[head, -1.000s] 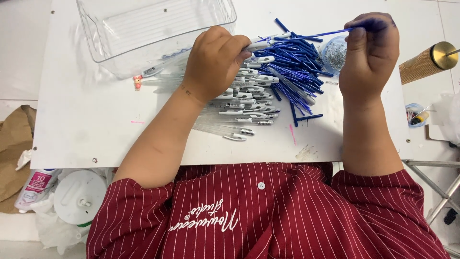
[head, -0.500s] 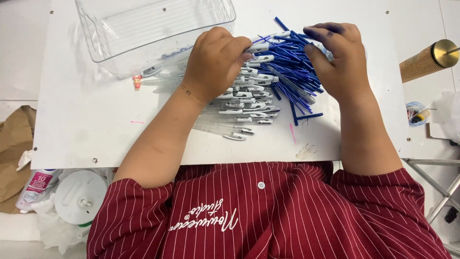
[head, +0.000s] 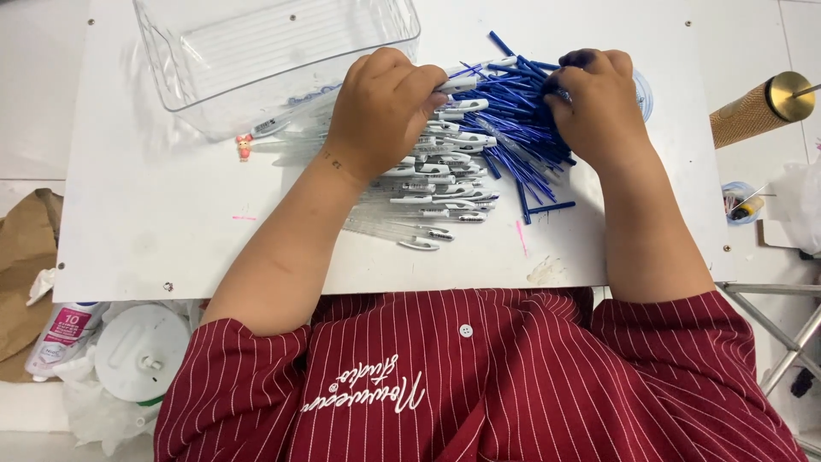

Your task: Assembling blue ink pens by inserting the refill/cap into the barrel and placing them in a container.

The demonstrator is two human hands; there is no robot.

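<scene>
1. We see the left hand resting knuckles-up on the pile of clear pen barrels, its fingers curled narrow around one barrel whose white tip pokes out to the right.
2. The right hand lies on the heap of blue ink refills, its fingers bent down and pinched close among them; we cannot tell whether they grip a single refill.
3. The two piles touch in the middle of the white table, barrels to the left and nearer the person, refills to the right.
4. A few refills lie loose at the near edge of the blue heap.
5. A clear plastic bin stands at the far edge of the table, just beyond the left hand and tilted a little.
6. A small red figurine sits on the table just beside the bin's near corner.
7. Off the table's right side we see a cone with a brass-coloured end.
8. At the lower left, below the table, lie a white round lid and a small bottle beside brown paper.
</scene>
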